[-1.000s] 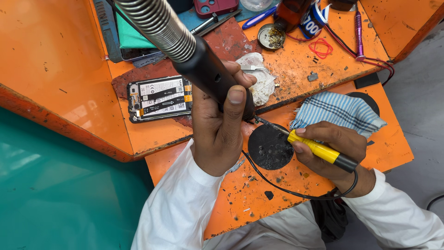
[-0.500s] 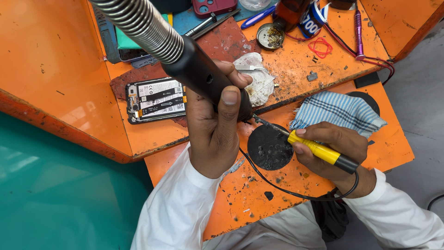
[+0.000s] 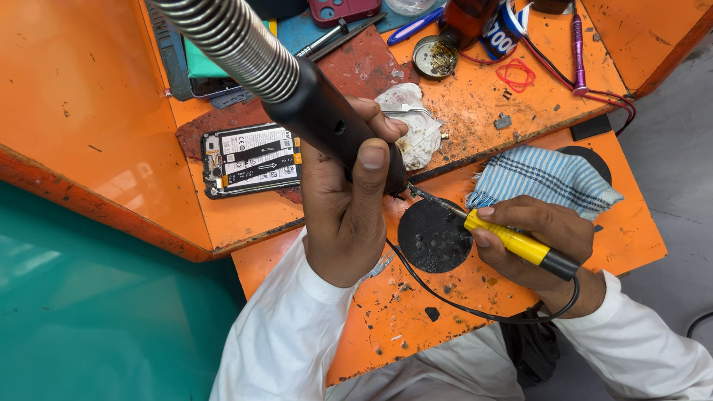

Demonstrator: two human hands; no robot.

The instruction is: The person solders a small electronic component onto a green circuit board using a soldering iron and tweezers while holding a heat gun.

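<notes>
Yellow-handled soldering iron pinched in my right hand slants tip-first up-left toward the black hot-air wand fisted in my left hand, tips meeting between them.

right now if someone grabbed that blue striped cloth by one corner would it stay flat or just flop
The blue striped cloth would probably flop: it already lies rumpled and folded on the orange bench. It looks thin and light, so it should lift easily. Its near edge sits against the right hand holding the yellow soldering iron, so a pull might drag there.
</notes>
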